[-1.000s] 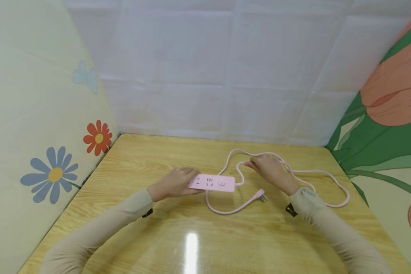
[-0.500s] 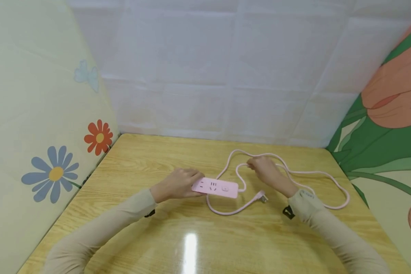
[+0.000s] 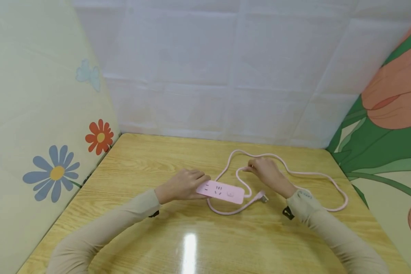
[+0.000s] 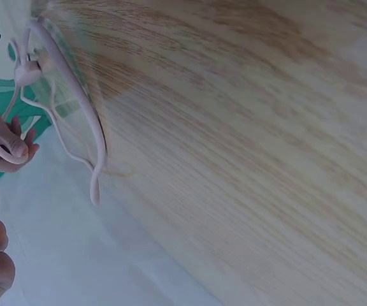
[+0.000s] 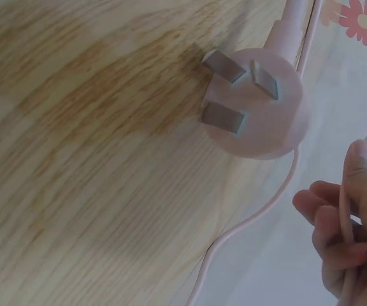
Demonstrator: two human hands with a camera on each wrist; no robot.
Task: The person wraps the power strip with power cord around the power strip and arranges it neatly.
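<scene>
In the head view a pink power strip [image 3: 220, 191] is gripped at its left end by my left hand [image 3: 183, 185], its socket face turned up. My right hand [image 3: 267, 174] pinches the pink cord [image 3: 241, 178] a little way from where it leaves the strip. The right wrist view shows the cord [image 5: 345, 217] running through the curled fingers of my right hand [image 5: 355, 229]. Between the hands lies the three-pin plug [image 3: 261, 196], also seen close up as a round pink plug [image 5: 260, 105] with its metal pins exposed.
The wooden table [image 3: 150, 243] carries the rest of the cord, which loops behind and to the right of my right hand. A white cloth [image 3: 191, 68] hangs at the back, with flower-printed panels [image 3: 56, 173] at the left and right.
My left hand has moved slightly right and toward the near side, and the strip has tilted, its right end lower in view. The held cord has shifted a little nearer.
</scene>
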